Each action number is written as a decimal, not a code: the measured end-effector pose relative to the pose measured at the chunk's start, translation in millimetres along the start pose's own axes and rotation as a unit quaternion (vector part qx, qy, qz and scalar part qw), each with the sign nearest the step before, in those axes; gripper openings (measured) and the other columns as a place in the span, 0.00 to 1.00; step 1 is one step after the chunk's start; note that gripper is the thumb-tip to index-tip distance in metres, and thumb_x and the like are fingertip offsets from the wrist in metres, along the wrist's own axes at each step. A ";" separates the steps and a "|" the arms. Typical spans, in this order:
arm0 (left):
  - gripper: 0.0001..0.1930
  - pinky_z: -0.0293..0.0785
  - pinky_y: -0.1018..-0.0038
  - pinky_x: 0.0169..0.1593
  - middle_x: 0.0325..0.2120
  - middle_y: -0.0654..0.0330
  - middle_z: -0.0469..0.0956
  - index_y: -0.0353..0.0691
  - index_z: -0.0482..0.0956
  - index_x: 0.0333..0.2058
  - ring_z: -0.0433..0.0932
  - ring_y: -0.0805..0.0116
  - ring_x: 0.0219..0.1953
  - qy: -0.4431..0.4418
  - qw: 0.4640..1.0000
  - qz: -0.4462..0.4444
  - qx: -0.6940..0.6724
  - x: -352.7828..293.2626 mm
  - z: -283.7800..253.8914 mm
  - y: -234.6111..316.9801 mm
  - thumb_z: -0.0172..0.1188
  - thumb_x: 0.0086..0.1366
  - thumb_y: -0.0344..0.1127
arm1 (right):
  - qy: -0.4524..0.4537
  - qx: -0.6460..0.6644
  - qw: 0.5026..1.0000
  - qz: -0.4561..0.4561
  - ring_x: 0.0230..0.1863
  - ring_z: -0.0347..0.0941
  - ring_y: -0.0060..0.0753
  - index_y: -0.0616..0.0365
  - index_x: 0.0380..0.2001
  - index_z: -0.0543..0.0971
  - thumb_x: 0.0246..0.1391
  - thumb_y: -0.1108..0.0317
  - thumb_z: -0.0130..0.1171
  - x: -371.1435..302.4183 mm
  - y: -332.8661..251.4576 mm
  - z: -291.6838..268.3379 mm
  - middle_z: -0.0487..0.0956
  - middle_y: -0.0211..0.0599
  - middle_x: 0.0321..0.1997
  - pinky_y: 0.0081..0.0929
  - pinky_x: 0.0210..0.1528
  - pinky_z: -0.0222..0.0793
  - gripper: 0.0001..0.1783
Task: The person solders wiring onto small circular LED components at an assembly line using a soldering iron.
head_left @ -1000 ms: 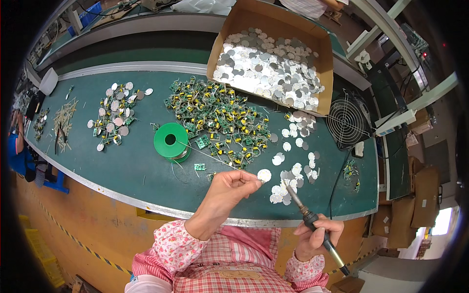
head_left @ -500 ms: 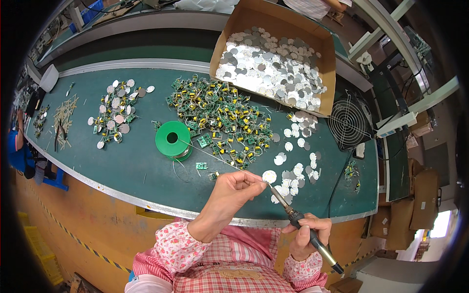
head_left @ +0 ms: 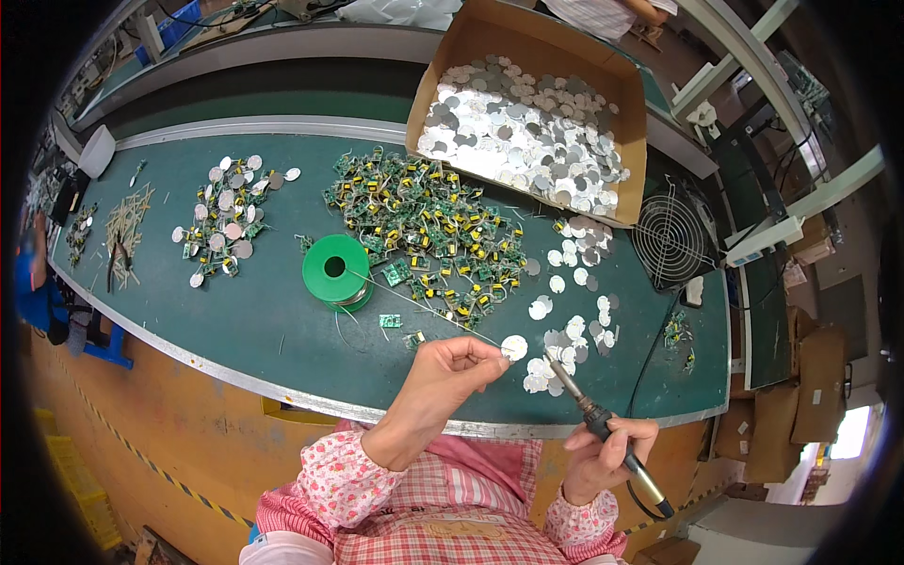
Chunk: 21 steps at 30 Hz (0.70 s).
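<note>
Left side of the bench [head_left: 202, 315], I've got a cluster of board-and-disc pieces [head_left: 226, 217], seemingly done. Past the green solder spool [head_left: 336, 288], a big heap of circuit boards [head_left: 424, 235] looks untouched: plenty left. My left hand [head_left: 438, 379] has its grip pinched on solder wire [head_left: 435, 314] at a white disc [head_left: 514, 347]; whether it holds that too, I can't tell. My right hand [head_left: 607, 459] grips the soldering iron [head_left: 572, 384], tip off the disc, near loose discs [head_left: 574, 331].

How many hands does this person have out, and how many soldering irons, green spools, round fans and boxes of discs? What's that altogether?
Left hand plus right hand: 2
Soldering iron: 1
Green spool: 1
Round fan: 1
Box of discs: 1
Total: 6
</note>
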<state>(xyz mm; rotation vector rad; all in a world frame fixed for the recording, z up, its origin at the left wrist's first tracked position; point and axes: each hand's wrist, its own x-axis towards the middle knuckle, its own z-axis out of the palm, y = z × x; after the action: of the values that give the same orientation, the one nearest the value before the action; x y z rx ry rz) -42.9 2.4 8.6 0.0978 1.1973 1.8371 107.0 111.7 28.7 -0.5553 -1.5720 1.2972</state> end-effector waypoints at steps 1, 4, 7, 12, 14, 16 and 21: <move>0.04 0.65 0.83 0.33 0.27 0.65 0.78 0.34 0.81 0.31 0.71 0.81 0.29 0.000 1.000 0.000 0.001 -1.0 -0.3 0.0 0.63 0.57 0.28 | 0.005 -0.018 1.000 -0.008 0.09 0.66 0.28 0.63 0.30 0.64 0.55 0.60 0.52 1.2 1.5 0.4 0.67 0.40 0.18 0.20 0.12 0.64 0.16; 0.05 0.66 0.82 0.34 0.27 0.65 0.78 0.33 0.80 0.32 0.71 0.81 0.28 0.009 1.000 -0.010 0.014 -11.6 -2.1 1.8 0.63 0.57 0.29 | 0.001 -0.016 1.000 0.007 0.10 0.66 0.27 0.63 0.31 0.64 0.55 0.59 0.52 2.4 -0.3 5.8 0.68 0.41 0.21 0.19 0.13 0.64 0.17; 0.06 0.67 0.80 0.34 0.23 0.66 0.78 0.38 0.82 0.30 0.71 0.79 0.27 -0.016 0.946 0.140 0.291 -39.9 -5.4 9.6 0.65 0.52 0.30 | 0.013 -0.026 1.000 0.010 0.11 0.67 0.28 0.64 0.32 0.64 0.55 0.60 0.51 2.1 2.8 2.4 0.69 0.41 0.24 0.19 0.14 0.64 0.16; 0.09 0.68 0.72 0.38 0.26 0.61 0.79 0.40 0.83 0.32 0.74 0.68 0.27 0.256 0.718 0.387 0.518 -86.3 -48.6 72.8 0.66 0.49 0.27 | 0.015 -0.061 0.998 0.004 0.12 0.68 0.28 0.64 0.33 0.65 0.57 0.60 0.50 3.4 17.3 -9.1 0.70 0.41 0.26 0.20 0.15 0.65 0.15; 0.10 0.67 0.71 0.39 0.28 0.60 0.79 0.38 0.82 0.35 0.74 0.67 0.29 0.403 0.621 0.398 0.542 -84.9 -69.1 101.3 0.64 0.51 0.26 | -0.006 -0.055 0.998 0.014 0.13 0.69 0.27 0.64 0.34 0.66 0.57 0.61 0.50 4.5 16.3 -8.3 0.70 0.40 0.26 0.20 0.16 0.65 0.15; 0.10 0.68 0.74 0.38 0.29 0.59 0.78 0.36 0.80 0.36 0.74 0.68 0.30 0.435 0.545 0.418 0.582 -80.4 -80.1 107.1 0.63 0.53 0.24 | -0.014 -0.039 0.999 0.015 0.14 0.69 0.27 0.64 0.34 0.66 0.58 0.61 0.50 4.0 16.2 -5.6 0.70 0.40 0.26 0.20 0.18 0.66 0.14; 0.11 0.68 0.73 0.38 0.33 0.59 0.78 0.38 0.79 0.37 0.74 0.65 0.33 0.225 0.646 0.396 0.613 -67.8 -55.2 56.4 0.64 0.52 0.24 | -0.024 -0.054 0.997 0.048 0.20 0.73 0.27 0.64 0.38 0.67 0.59 0.65 0.50 3.0 14.0 -0.7 0.73 0.42 0.26 0.21 0.24 0.70 0.12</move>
<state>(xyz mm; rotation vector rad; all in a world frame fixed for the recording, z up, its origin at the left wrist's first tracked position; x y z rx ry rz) -67.2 -90.5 48.4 1.1328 2.9495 1.2839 103.2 119.0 17.0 -0.6795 -1.6801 1.3101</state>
